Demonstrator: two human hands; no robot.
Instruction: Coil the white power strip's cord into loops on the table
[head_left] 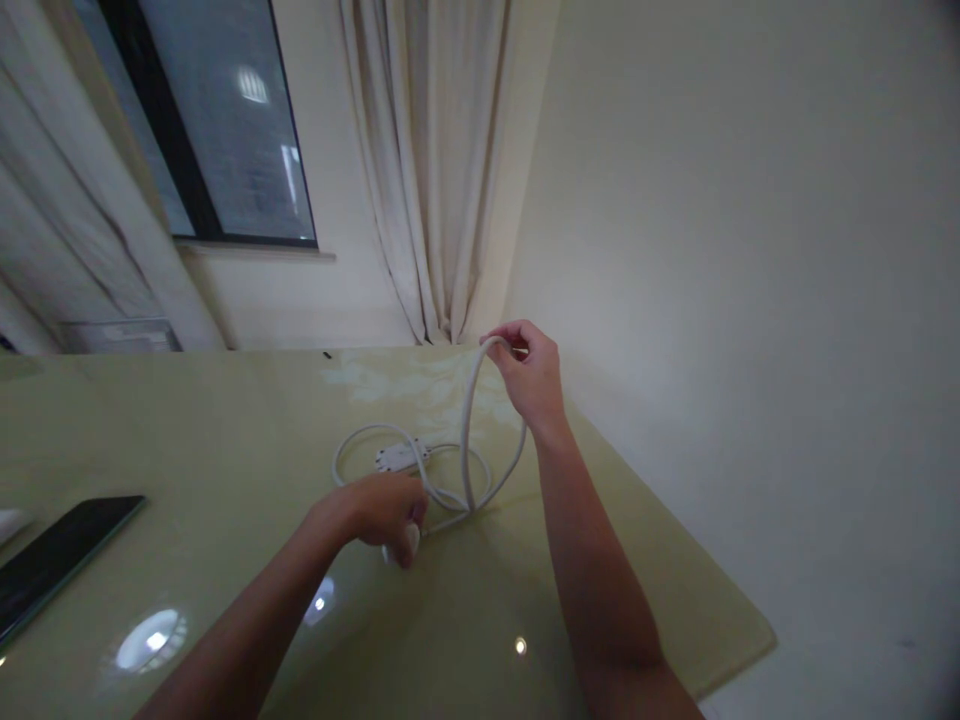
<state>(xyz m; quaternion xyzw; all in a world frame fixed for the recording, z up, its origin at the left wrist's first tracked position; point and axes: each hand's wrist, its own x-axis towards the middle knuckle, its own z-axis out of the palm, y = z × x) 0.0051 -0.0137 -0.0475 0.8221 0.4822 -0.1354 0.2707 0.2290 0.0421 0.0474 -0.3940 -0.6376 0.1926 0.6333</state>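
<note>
A white power strip [400, 456] lies on the glossy pale green table [225, 440], with its white cable [471, 420] coiled around it. My right hand [531, 372] is closed on a loop of that cable and holds it up above the table. My left hand [386, 512] rests on the table in front of the strip. It is closed on the white plug end [409, 545] of the cable, which sticks out below the fingers.
A dark flat phone or tablet [56, 555] lies at the table's left edge. Cream curtains [435, 170] and a dark window [217, 120] stand behind the table. A plain wall runs along the right, past the table's right edge [675, 500].
</note>
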